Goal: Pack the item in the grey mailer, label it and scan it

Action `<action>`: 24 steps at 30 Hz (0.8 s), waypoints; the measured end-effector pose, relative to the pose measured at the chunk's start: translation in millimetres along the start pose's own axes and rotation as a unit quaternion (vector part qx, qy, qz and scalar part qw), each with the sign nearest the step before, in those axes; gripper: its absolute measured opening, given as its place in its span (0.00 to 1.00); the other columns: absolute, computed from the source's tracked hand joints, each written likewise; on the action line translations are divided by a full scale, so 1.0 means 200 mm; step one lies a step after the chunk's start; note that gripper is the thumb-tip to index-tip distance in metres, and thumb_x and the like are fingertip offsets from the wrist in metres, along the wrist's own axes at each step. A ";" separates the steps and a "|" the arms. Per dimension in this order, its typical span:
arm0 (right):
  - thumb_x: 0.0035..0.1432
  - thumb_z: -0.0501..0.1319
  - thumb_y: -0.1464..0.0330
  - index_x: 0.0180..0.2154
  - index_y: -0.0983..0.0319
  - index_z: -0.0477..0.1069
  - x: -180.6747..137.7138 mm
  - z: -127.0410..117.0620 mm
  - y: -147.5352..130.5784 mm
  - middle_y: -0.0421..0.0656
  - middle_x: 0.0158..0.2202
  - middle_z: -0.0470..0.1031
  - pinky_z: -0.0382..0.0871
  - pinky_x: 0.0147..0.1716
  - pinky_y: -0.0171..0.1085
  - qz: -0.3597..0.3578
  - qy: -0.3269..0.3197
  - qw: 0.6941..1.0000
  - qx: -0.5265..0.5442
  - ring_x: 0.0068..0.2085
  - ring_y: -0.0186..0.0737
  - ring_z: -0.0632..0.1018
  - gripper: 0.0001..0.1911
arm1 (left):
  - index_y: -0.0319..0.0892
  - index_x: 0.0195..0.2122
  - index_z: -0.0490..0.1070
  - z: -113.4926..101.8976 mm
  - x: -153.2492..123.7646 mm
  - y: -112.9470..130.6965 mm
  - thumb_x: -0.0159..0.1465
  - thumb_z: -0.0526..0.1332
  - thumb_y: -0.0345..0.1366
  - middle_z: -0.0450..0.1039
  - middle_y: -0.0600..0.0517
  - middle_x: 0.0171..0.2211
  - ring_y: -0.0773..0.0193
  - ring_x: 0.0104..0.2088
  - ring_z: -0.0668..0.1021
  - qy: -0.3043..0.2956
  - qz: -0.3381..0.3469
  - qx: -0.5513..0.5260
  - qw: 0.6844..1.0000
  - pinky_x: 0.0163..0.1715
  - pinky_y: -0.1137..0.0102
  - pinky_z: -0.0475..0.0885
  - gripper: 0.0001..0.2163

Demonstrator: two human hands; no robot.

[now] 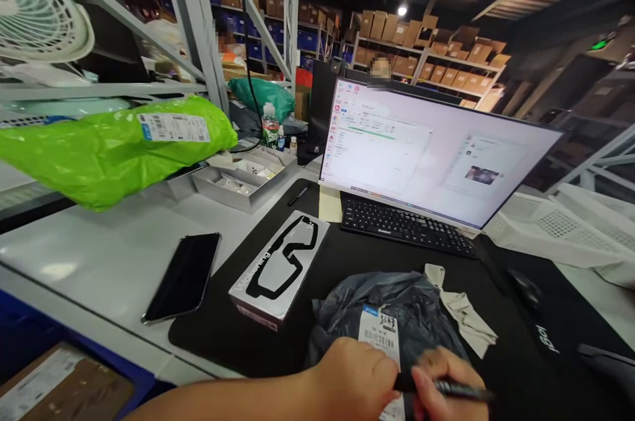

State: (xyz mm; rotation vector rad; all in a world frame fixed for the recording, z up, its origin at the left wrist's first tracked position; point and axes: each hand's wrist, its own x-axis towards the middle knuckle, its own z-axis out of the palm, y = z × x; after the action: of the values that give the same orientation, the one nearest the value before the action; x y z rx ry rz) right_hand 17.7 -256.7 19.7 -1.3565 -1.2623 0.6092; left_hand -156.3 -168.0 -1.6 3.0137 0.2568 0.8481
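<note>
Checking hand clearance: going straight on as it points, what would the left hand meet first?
Likely the right hand, facing the left hand along the pen both seem to grip; the gap between them is hard to judge from one view.

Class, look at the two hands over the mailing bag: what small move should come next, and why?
Probably the left hand and right hand should draw apart to free any cap on the black pen: both grip it, just above the shipping label on the dark plastic mailing bag. Blur hides whether a cap is on.
</note>
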 end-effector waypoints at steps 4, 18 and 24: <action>0.48 0.72 0.46 0.28 0.58 0.77 0.26 -0.08 -0.17 0.40 0.17 0.73 0.65 0.11 0.35 0.082 -0.157 0.984 0.011 0.13 0.40 0.72 0.22 | 0.43 0.45 0.67 -0.13 0.04 -0.02 0.73 0.58 0.41 0.79 0.51 0.36 0.58 0.34 0.81 -0.042 -0.150 -0.089 0.984 0.34 0.67 0.76 0.07; 0.62 0.58 0.77 0.62 0.65 0.71 1.37 0.48 -0.19 0.56 0.59 0.75 0.68 0.61 0.49 -0.238 -0.266 0.854 -0.379 0.59 0.50 0.77 0.27 | 0.40 0.49 0.65 -0.08 0.03 -0.05 0.69 0.62 0.44 0.77 0.50 0.36 0.59 0.34 0.81 0.002 0.028 -0.037 0.999 0.32 0.66 0.74 0.15; 0.60 0.54 0.82 0.66 0.62 0.67 1.31 0.49 -0.19 0.53 0.65 0.69 0.65 0.64 0.45 -0.248 -0.286 0.807 -0.452 0.64 0.47 0.72 0.33 | 0.40 0.44 0.67 -0.09 0.05 -0.04 0.67 0.64 0.52 0.76 0.51 0.33 0.60 0.31 0.79 -0.029 0.055 0.016 0.998 0.28 0.68 0.73 0.19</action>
State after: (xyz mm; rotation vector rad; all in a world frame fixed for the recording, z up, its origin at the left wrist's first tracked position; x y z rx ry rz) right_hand -6.3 9.8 110.5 -1.5107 -2.5164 -0.0227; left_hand -158.4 -159.3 19.7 3.1008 0.1047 0.7676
